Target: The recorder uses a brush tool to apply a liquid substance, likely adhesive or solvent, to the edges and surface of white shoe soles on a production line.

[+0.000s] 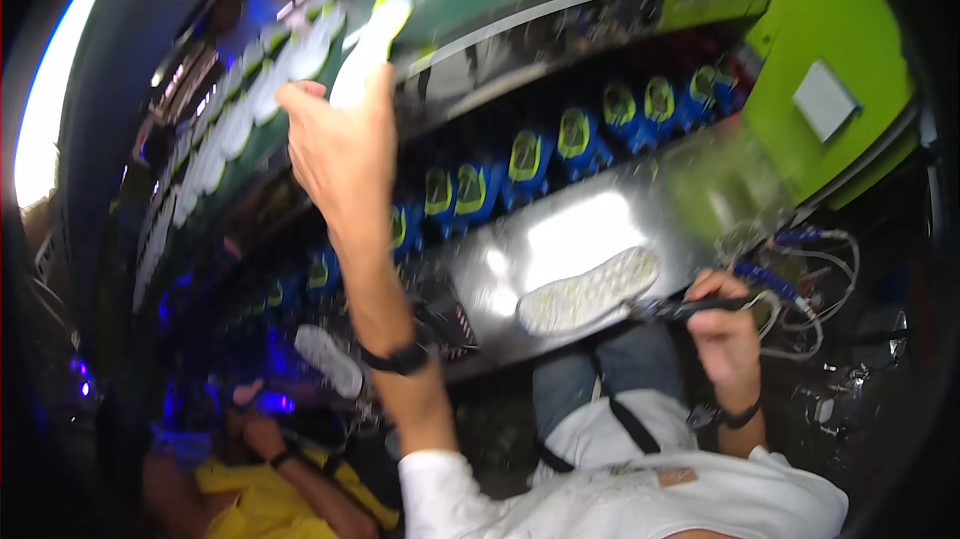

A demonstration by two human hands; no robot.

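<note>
My left hand (340, 144) is raised to the upper conveyor shelf and grips a white shoe sole with a lime edge (368, 44) that stands among a row of similar soles. My right hand (725, 334) is low at the right, closed around a dark pen-like tool (690, 309) whose tip points left. That tip is close to a white shoe sole (590, 289) lying tread-up on the shiny metal work surface (560, 234). I wear a white shirt and a dark wrist strap on each arm.
A row of blue and lime shoes (560, 144) runs below the upper shelf. Loose cables (800, 269) lie at the right by a green wall (830, 39). Another person in a yellow shirt (260, 499) sits at lower left, near another white sole (330, 359).
</note>
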